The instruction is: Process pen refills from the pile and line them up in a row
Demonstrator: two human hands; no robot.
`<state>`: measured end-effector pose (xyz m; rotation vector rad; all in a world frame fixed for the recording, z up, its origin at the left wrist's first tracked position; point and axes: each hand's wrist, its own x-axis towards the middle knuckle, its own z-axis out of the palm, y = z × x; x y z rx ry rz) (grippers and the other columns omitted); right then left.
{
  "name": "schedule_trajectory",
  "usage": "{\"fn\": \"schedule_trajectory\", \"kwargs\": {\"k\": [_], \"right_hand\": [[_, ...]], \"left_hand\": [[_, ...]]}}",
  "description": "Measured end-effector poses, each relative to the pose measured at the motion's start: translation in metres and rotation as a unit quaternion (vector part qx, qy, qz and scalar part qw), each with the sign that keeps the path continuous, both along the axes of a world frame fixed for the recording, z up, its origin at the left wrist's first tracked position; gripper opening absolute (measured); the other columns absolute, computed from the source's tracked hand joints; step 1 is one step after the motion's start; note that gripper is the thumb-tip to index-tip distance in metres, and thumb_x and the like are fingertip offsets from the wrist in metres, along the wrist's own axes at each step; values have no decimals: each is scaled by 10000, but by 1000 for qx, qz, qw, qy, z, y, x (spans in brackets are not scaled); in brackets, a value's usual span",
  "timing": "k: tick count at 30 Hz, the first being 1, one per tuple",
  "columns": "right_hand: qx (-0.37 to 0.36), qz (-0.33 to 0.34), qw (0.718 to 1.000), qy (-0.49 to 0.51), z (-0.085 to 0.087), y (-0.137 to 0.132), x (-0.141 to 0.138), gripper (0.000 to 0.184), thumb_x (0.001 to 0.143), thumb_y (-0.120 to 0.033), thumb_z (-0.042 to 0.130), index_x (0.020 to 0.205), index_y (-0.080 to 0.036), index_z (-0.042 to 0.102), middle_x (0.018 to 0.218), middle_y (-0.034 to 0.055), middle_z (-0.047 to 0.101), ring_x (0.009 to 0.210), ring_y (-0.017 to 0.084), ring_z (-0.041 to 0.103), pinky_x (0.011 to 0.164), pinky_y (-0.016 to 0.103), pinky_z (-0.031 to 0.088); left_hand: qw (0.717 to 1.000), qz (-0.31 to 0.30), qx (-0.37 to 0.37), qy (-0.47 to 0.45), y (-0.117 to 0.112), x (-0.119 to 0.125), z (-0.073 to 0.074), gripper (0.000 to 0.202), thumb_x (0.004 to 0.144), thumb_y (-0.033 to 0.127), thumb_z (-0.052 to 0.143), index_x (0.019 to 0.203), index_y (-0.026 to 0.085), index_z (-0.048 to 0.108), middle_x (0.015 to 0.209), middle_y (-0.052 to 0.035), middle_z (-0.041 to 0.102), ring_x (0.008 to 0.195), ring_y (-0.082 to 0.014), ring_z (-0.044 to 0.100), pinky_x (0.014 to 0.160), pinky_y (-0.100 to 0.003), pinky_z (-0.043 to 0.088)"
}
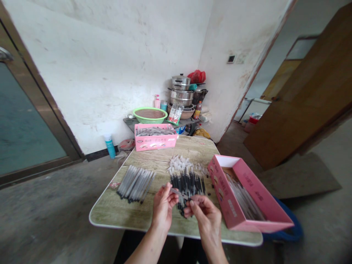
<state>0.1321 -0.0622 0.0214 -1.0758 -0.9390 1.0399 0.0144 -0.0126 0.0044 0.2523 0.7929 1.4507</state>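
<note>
One brown wooden door (305,102) stands at the right of the frame. One wood-patterned worktop with a white rim (107,214) spans the lower centre. It carries two pink cardboard boxes filled with slim pale sticks: the nearer box (227,201) at lower right, just beside the right hand (206,214), and the farther box (156,143) at the centre. Behind, at upper centre, are one stack of metal pots (181,96) and one green-rimmed plastic basin (151,118).

One flat row of translucent, black-ended tubes (136,183) lies left of the left hand (162,207). One heap of black-sectioned rods (187,183) lies under and beyond both hands, with one scatter of small whitish plastic pieces (180,163) past it. Individual pieces overlap too much to count.

One thin translucent tube (176,191) is between the hands, above the heap. The left grip is pinched on its left end. The right grip's fingertips are close together at its other end; I cannot tell whether they clamp it.
</note>
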Motion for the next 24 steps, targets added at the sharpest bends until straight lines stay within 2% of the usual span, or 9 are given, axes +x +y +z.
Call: {"fn": "schedule_trajectory", "kwargs": {"k": [10,15,20,24], "right_hand": [[-11,-6,1000,-13,1,-1,0,260,742,-359,718,856,-144,628,662,51,692,533,197,661,507,304,555],[-8,-39,998,-54,-7,-1,-1,260,768,-384,686,850,-144,630,621,40,675,516,190,646,504,291,537],[-16,-48,996,-73,-9,-2,-2,285,803,-431,633,741,-154,607,612,39,660,469,168,612,439,256,490],[-22,-64,986,-154,-2,-2,-1,376,842,-461,571,604,-171,550,466,-12,556,368,104,491,365,198,379]], "left_hand": [[1000,3,12,22,-2,2,3,292,665,336,779,756,127,596,622,-25,668,490,-85,593,466,-160,476],[999,14,29,34,-2,2,3,308,657,367,778,747,129,603,629,-27,676,491,-90,600,479,-172,485],[997,21,49,50,-4,4,3,328,675,388,761,786,122,605,668,-41,688,513,-96,609,508,-188,501],[995,23,59,75,-7,5,4,319,710,389,733,816,121,598,691,-54,693,528,-101,613,517,-198,508]]}}
